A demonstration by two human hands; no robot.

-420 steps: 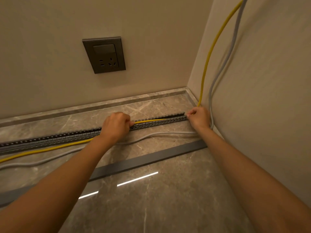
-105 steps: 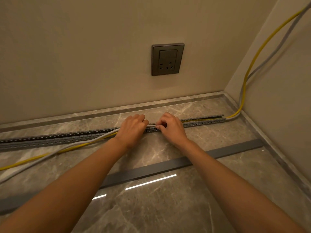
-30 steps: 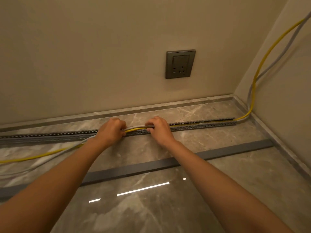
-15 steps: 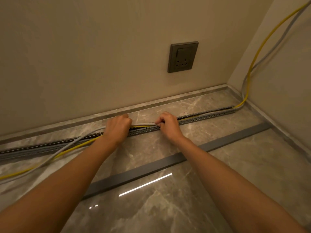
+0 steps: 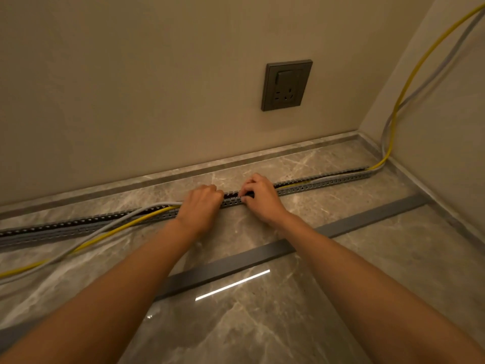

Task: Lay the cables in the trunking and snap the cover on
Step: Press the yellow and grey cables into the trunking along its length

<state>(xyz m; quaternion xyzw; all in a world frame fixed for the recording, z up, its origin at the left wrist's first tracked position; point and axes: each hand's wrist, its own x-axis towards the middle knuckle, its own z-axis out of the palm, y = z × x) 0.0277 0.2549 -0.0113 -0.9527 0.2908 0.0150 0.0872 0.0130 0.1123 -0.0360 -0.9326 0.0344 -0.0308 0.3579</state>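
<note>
Head view: I see one slotted grey trunking (image 5: 328,182) lying on the marble floor (image 5: 288,324), parallel to the back wall (image 5: 131,88). Its right end stops just short of the right wall (image 5: 446,127). One flat grey cover (image 5: 236,262) lies nearer to me, parallel to the trunking and apart from it, and both my forearms cross over it.

There are two cables, one yellow cable (image 5: 157,212) and one grey cable (image 5: 147,207). To the right of my hands both lie in the channel as far as its end, then climb the right wall. To the left they spill over the near wall and trail across the floor.

My left hand (image 5: 200,203) is clenched over both cables where they enter the trunking. My right hand (image 5: 259,198), just beside it, pinches the toothed near wall.

One socket (image 5: 286,85) sits on the back wall, and its markings are too small to read.
</note>
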